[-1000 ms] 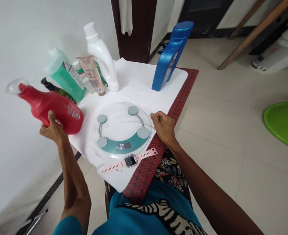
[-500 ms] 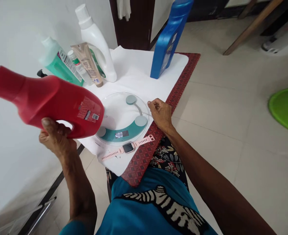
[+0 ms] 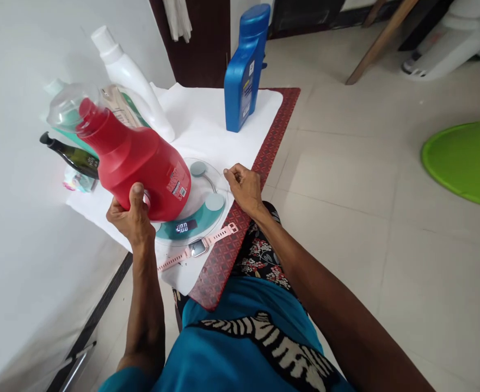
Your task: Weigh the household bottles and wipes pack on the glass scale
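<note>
My left hand (image 3: 133,216) is closed round the handle of a large red plastic jug (image 3: 146,169) with a clear cap (image 3: 72,106). The jug covers the left part of a round glass scale (image 3: 205,224); I cannot tell whether its base touches the glass. The scale's lit display shows digits that look like zeros. At the scale's right edge, my right hand (image 3: 244,188) rests with its fingers curled into a loose fist, and nothing shows in it. Below the scale lies a pink-strapped smartwatch (image 3: 198,247).
A blue bottle (image 3: 246,71) stands at the table's far right. Behind the jug are a white bottle (image 3: 129,76), a tan tube (image 3: 117,103) and a dark green bottle (image 3: 72,155). White paper covers the red-patterned table mat (image 3: 278,128). A green chair seat (image 3: 464,163) is at right.
My left hand has brought the red jug rightward and lower, over the scale. The view has shifted, so the dark green bottle now shows. My right hand stays by the scale's edge.
</note>
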`<state>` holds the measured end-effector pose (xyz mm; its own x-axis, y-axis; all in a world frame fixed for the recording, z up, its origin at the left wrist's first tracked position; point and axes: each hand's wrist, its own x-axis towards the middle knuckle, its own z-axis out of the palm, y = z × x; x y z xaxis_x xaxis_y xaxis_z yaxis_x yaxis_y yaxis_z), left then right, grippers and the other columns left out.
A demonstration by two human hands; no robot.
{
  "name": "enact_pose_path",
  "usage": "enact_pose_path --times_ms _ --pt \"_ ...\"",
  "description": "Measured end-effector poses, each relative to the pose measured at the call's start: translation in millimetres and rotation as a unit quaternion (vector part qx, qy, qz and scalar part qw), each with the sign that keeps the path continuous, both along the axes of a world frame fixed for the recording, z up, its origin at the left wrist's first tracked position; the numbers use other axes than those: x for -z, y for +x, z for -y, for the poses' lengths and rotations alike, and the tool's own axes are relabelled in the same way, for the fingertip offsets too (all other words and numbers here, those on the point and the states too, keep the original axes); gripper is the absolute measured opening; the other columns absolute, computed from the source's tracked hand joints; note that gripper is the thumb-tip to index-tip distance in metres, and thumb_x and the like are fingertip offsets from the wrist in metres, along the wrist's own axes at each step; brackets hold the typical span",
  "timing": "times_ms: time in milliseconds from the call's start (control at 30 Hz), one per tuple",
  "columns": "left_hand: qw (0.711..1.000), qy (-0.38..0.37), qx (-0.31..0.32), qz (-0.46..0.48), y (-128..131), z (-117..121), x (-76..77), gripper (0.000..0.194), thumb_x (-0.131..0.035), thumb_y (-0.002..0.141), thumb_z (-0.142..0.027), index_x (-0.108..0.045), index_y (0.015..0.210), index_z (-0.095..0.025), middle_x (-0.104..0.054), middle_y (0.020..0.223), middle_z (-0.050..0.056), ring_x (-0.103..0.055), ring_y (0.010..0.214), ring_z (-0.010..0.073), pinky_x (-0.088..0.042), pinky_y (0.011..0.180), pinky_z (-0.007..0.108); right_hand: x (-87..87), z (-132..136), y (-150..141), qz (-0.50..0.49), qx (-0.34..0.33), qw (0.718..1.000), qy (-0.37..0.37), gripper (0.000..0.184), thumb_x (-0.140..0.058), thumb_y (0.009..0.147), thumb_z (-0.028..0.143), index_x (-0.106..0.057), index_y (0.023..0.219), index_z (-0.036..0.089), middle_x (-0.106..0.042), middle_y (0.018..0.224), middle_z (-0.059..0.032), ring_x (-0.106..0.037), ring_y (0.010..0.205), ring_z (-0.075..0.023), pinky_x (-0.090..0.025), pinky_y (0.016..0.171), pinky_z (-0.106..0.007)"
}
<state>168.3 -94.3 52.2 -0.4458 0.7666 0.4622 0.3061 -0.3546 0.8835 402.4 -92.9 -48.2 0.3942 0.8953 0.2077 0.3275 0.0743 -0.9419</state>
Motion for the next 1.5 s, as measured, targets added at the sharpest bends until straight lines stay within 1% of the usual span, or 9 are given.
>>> enact_pose_path --times_ms 200,300,433,600,800,967,1233,1367,1500 --pt "0.995 0.02 0.083 -0.05 -28.2 6.4 -8.7 0.07 -0.065 0.093 -0.084 -0.049 0.065 -0.022 -0.049 0.059 -0.001 -0.05 0.056 0.0151 -0.043 0.059 0.031 3.7 1.9 1.3 0.007 -0.003 1.0 0.002 0.039 -0.06 0.101 0.05 -0.05 0.071 0.027 -0.046 0.058 0.0044 -0.043 0.058 -0.0153 -0.038 0.065 -0.033" --pt "0.999 0.025 0.012 -0.033 -63.2 -0.6 -8.5 0.07 -0.055 0.096 -0.087 -0.06 0.071 -0.021 -0.057 0.064 0.002 -0.057 0.061 0.0172 -0.047 0.063 0.031 3.9 2.7 1.6 0.007 -0.007 1.0 0.006 0.041 -0.059 0.102 0.054 -0.05 0.072 0.027 -0.048 0.058 0.0042 -0.043 0.057 -0.0154 -0.039 0.066 -0.034" --pt "0.994 -0.068 -0.088 -0.011 -105.0 -16.5 22.2 0.068 -0.053 0.095 -0.083 -0.051 0.065 -0.022 -0.044 0.055 -0.002 -0.043 0.05 0.0125 -0.035 0.053 0.027 4.6 3.3 1.7 0.011 -0.008 1.0 0.009 0.044 -0.058 0.103 0.058 -0.049 0.072 0.028 -0.049 0.058 0.0038 -0.043 0.056 -0.0155 -0.04 0.066 -0.035" --pt "0.985 -0.151 -0.06 -0.05 -120.8 -23.6 73.7 0.063 -0.058 0.098 -0.074 -0.038 0.066 -0.024 -0.038 0.056 -0.004 -0.036 0.052 0.0107 -0.029 0.053 0.027 7.6 3.2 1.6 0.015 -0.007 1.0 0.002 0.045 -0.058 0.104 0.058 -0.048 0.072 0.027 -0.047 0.058 0.004 -0.042 0.056 -0.015 -0.04 0.065 -0.034" --pt "0.986 -0.153 -0.044 -0.057 -122.2 -22.2 85.1 0.06 -0.059 0.098 -0.071 -0.036 0.068 -0.024 -0.036 0.057 -0.005 -0.033 0.055 0.0113 -0.029 0.056 0.028 9.7 2.6 1.4 0.02 -0.009 1.0 0.002 0.048 -0.056 0.104 0.063 -0.048 0.072 0.027 -0.047 0.059 0.0034 -0.042 0.057 -0.0151 -0.038 0.064 -0.035" --pt "0.985 -0.165 -0.037 -0.022 -115.9 -17.6 68.1 0.062 -0.056 0.093 -0.08 -0.039 0.071 -0.025 -0.039 0.059 -0.003 -0.04 0.056 0.0133 -0.034 0.056 0.028 8.7 2.6 2.0 0.017 -0.004 1.0 0.003 0.051 -0.055 0.103 0.068 -0.048 0.072 0.028 -0.048 0.059 0.0036 -0.042 0.056 -0.015 -0.038 0.065 -0.035" --pt "0.991 -0.04 0.102 -0.08 -50.8 -3.4 0.4 0.074 -0.051 0.087 -0.098 -0.058 0.086 -0.024 -0.062 0.083 0.005 -0.066 0.081 0.0224 -0.058 0.076 0.037 5.1 1.9 1.8 0.005 -0.006 1.0 0.001 0.041 -0.059 0.104 0.052 -0.049 0.073 0.027 -0.048 0.06 0.0041 -0.044 0.058 -0.0149 -0.039 0.066 -0.033" --pt "0.992 -0.025 0.124 0.002 -18.6 -2.9 -5.7 0.083 -0.076 0.073 -0.094 -0.035 0.06 -0.023 -0.033 0.055 -0.004 -0.035 0.048 0.0105 -0.031 0.045 0.027 2.3 0.4 1.7 -0.016 -0.017 1.0 -0.004 0.035 -0.059 0.102 0.044 -0.05 0.074 0.026 -0.049 0.06 0.0044 -0.048 0.06 -0.0152 -0.038 0.067 -0.032" --pt "0.993 -0.003 0.083 0.086 4.2 -3.8 -17.7 0.086 -0.093 0.064 -0.08 -0.029 0.058 -0.023 -0.026 0.053 -0.007 -0.022 0.047 0.0062 -0.013 0.042 0.025 -0.5 -2.1 2.2 -0.026 -0.019 0.999 -0.005 0.033 -0.059 0.102 0.04 -0.05 0.074 0.026 -0.051 0.062 0.0043 -0.049 0.061 -0.0151 -0.035 0.066 -0.03"
